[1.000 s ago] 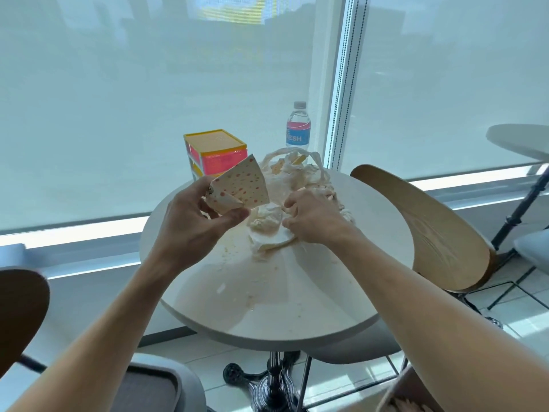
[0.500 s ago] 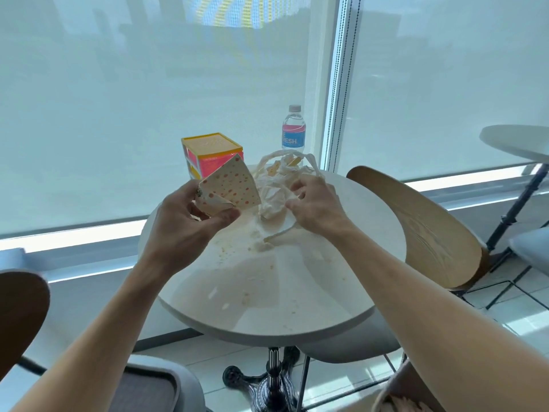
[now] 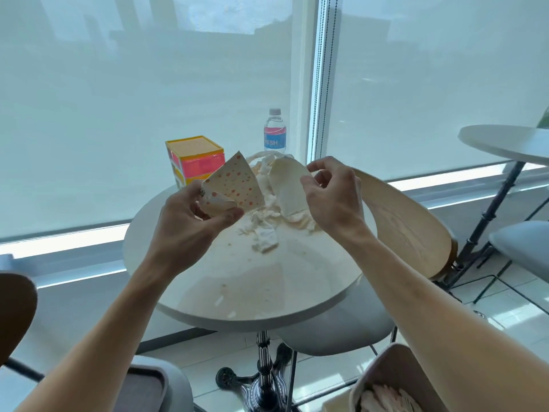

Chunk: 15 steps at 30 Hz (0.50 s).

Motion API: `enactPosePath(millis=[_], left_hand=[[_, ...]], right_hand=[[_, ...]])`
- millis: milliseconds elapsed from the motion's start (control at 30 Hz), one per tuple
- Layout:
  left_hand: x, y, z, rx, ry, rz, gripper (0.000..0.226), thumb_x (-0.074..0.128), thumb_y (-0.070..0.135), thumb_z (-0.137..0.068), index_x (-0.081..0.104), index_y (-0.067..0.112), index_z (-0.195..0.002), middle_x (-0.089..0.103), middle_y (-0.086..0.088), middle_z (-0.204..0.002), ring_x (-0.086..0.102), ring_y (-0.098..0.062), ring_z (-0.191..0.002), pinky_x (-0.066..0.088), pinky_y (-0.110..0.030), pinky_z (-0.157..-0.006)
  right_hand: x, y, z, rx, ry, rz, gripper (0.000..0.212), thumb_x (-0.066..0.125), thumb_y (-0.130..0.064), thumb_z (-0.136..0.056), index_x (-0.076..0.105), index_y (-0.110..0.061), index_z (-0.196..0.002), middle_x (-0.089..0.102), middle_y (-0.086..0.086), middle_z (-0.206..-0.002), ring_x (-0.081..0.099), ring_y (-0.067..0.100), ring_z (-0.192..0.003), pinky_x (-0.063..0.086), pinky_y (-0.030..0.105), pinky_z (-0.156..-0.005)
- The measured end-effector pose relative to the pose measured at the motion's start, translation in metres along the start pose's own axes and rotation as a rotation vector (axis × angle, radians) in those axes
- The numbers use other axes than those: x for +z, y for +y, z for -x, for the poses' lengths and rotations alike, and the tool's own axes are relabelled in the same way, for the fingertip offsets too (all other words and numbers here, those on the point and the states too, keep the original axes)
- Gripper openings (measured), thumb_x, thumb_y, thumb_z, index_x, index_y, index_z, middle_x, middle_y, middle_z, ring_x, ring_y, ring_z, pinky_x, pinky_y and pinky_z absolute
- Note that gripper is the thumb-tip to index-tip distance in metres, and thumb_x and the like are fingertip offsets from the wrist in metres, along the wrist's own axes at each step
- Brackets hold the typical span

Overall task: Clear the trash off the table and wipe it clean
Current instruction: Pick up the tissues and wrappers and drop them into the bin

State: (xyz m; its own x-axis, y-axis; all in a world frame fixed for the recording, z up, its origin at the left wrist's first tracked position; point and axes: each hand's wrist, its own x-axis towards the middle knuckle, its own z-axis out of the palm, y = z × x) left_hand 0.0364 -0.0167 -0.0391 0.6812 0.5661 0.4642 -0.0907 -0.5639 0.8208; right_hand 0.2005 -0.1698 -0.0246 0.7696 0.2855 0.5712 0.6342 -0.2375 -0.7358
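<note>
A: What containers show, and what is in them?

B: A bin (image 3: 383,379) at the lower right, cut off by the frame edge, holds pale crumpled paper. A yellow and pink box (image 3: 194,159) stands at the far left of the round counter (image 3: 252,281); its contents are hidden. A water bottle (image 3: 275,130) stands upright behind the counter, its lower part hidden by the trash.

A: And the trash itself?

B: The left hand (image 3: 184,230), left of centre, has its fingers and thumb curled round a folded polka-dot paper piece (image 3: 234,185), raised above the counter with its point aimed up and a little right. The right hand (image 3: 332,197) pinches a plain white paper piece (image 3: 286,185) by its upper edge; that piece hangs with its long axis running top to bottom, tilted slightly. Between and below the two pieces a heap of crumpled white napkins (image 3: 264,230) lies on the counter, mid-frame.

A: Anything hard to make out?

B: A looped handle (image 3: 257,155) shows behind the paper pieces, but what it belongs to is hidden. Crumbs and stains (image 3: 237,266) spot the counter's near half. A wooden chair back (image 3: 401,221) stands right of the counter, partly behind the right forearm.
</note>
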Motion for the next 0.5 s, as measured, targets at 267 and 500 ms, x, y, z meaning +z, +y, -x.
enactPosePath(millis=[267,500], left_hand=[[0.046,0.032,0.026,0.014,-0.095,0.158,0.046,0.078,0.027,-0.067,0.064,0.016,-0.110,0.074,0.005,-0.098,0.072,-0.009,-0.087,0.057,-0.020,-0.071],[0.102,0.058,0.057,0.021,-0.199,0.223,0.033,0.078,0.018,-0.072,0.065,0.020,-0.102,0.076,0.007,-0.092,0.073,-0.012,-0.083,0.057,-0.021,-0.071]], right_hand=[[-0.067,0.025,0.031,0.150,0.009,-0.156,0.003,0.066,-0.017,-0.090,0.065,-0.020,-0.090,0.055,-0.009,-0.060,0.049,-0.001,-0.050,0.045,0.015,-0.052],[-0.132,0.062,0.062,0.336,0.081,-0.232,0.005,0.070,-0.022,-0.086,0.067,-0.026,-0.086,0.063,-0.009,-0.069,0.061,0.006,-0.067,0.055,0.030,-0.065]])
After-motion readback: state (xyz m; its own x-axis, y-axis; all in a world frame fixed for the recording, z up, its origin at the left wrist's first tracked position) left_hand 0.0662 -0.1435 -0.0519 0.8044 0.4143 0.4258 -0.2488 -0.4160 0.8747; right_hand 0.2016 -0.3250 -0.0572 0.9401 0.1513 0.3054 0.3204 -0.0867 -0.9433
